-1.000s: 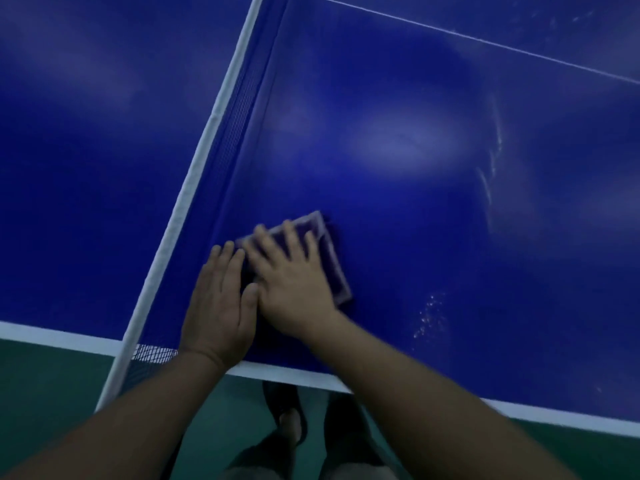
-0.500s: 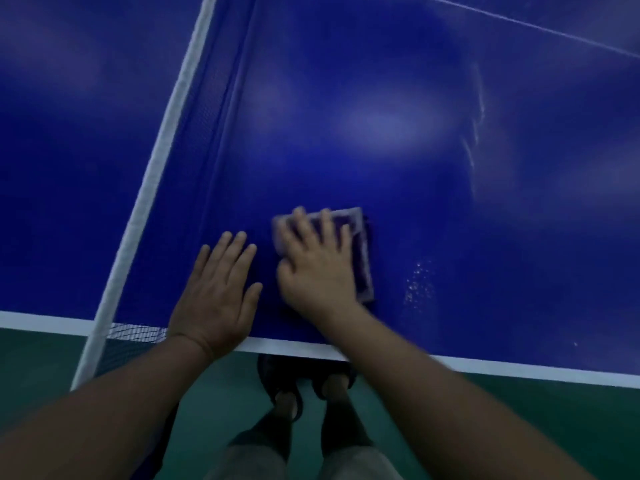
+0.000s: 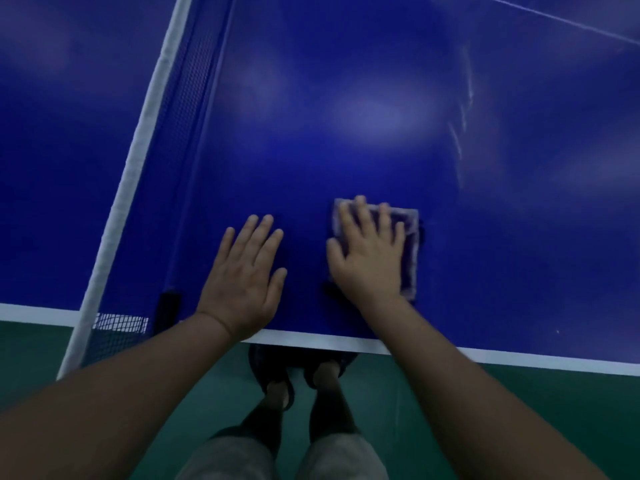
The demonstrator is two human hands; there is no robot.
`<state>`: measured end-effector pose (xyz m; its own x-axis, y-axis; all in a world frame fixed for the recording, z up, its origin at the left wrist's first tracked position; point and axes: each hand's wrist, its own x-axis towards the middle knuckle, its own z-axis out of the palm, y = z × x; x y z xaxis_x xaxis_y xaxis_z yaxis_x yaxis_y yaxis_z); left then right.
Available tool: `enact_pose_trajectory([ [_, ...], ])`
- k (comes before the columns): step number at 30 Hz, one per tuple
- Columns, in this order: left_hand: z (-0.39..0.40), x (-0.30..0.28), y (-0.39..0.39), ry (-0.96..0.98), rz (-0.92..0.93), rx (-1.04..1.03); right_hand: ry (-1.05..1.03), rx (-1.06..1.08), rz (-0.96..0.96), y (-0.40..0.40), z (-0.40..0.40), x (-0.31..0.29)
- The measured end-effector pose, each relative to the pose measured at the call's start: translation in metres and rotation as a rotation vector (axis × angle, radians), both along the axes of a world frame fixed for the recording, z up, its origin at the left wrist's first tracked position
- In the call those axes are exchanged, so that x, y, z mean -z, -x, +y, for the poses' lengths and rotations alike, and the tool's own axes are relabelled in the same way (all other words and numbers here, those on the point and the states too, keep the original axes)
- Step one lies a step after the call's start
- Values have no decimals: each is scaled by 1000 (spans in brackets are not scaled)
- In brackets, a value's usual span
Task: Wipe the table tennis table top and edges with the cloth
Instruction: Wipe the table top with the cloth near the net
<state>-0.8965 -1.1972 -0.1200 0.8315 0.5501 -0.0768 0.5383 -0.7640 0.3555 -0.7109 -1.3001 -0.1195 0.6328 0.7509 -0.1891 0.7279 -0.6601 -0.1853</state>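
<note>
The blue table tennis table (image 3: pixel 346 81) fills the upper part of the view, its white near edge (image 3: pixel 519 360) running across below my hands. My right hand (image 3: pixel 370 254) lies flat, fingers spread, pressing a folded purple cloth (image 3: pixel 410 244) onto the top close to that edge. Only the cloth's right side and far corners show past the hand. My left hand (image 3: pixel 246 278) rests flat and bare on the table to the left of the cloth, apart from it, fingers spread.
The net (image 3: pixel 138 161) with its white top band runs diagonally at the left, with its black clamp (image 3: pixel 168 306) at the table edge. Faint streaks (image 3: pixel 460 140) mark the top at the right. Green floor (image 3: pixel 519 410) and my feet (image 3: pixel 304 375) lie below.
My right hand has slid the cloth to the right, away from the net. The left hand, which touched the right one before, now lies apart from it. The view has shifted right.
</note>
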Motion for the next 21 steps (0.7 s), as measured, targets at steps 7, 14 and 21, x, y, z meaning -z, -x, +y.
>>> enact_pose_trajectory([
  [7, -3, 5, -14, 23, 28, 26, 40, -409, -1, 18, -130, -3],
  [14, -2, 3, -26, 41, 27, 10, 29, 197, 10, -74, -29, 0],
  [21, -1, 6, -60, -8, 84, 101, -7, -309, 30, 4, -97, -4],
])
